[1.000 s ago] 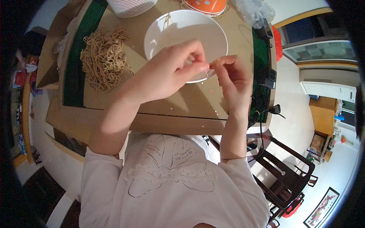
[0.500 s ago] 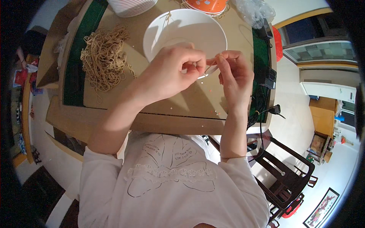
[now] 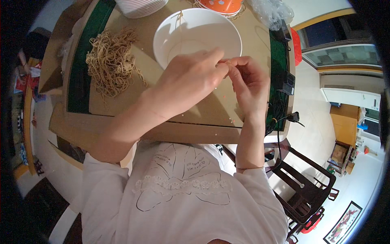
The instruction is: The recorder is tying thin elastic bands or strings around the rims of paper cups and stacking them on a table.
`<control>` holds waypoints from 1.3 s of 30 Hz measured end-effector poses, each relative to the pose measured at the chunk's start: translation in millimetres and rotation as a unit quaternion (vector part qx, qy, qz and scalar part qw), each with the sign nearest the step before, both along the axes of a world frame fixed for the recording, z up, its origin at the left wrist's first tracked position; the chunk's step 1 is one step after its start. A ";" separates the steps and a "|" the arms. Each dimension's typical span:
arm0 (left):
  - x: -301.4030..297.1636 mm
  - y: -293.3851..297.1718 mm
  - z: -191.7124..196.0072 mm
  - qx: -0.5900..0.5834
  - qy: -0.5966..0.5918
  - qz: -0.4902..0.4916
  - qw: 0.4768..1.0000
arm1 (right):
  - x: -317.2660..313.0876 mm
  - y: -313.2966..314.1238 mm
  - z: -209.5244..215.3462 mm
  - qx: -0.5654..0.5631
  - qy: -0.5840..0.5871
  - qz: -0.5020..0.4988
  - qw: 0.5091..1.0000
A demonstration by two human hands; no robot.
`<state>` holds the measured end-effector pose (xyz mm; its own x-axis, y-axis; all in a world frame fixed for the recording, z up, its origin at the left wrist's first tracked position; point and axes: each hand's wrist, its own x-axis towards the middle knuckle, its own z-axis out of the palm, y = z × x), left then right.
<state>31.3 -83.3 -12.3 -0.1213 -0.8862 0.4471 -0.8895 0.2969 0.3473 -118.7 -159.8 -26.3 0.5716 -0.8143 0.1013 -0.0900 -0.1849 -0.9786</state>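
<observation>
Compared with half a second ago, the bare left hand (image 3: 185, 83) is rolled over, its back turned upward and its fingertips hidden; whether its grip is pinched or spread cannot be told. In the bare right hand (image 3: 251, 86), little moved, a thin tan strand (image 3: 228, 62) appears to be pinched between thumb and forefinger, right of centre in the frame, by the lower-right rim of the round white bowl (image 3: 207, 34). At upper left, the tangled heap of tan cord (image 3: 110, 63) is left untouched on the brown-topped desk (image 3: 203, 113). From this turn, the fine fingertip work is judged unfinished.
</observation>
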 end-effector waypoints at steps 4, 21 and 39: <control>3.0 -1.2 -8.9 0.047 0.137 -0.023 0.989 | -0.7 1.1 -5.0 -0.003 0.009 -0.020 1.000; 14.0 -8.8 9.4 0.272 0.581 0.028 0.766 | 23.2 34.2 -47.5 -0.165 -0.117 -0.195 0.960; 12.8 -6.2 -1.4 0.177 0.432 0.023 0.884 | 14.7 28.9 -24.3 -0.048 -0.093 -0.145 0.984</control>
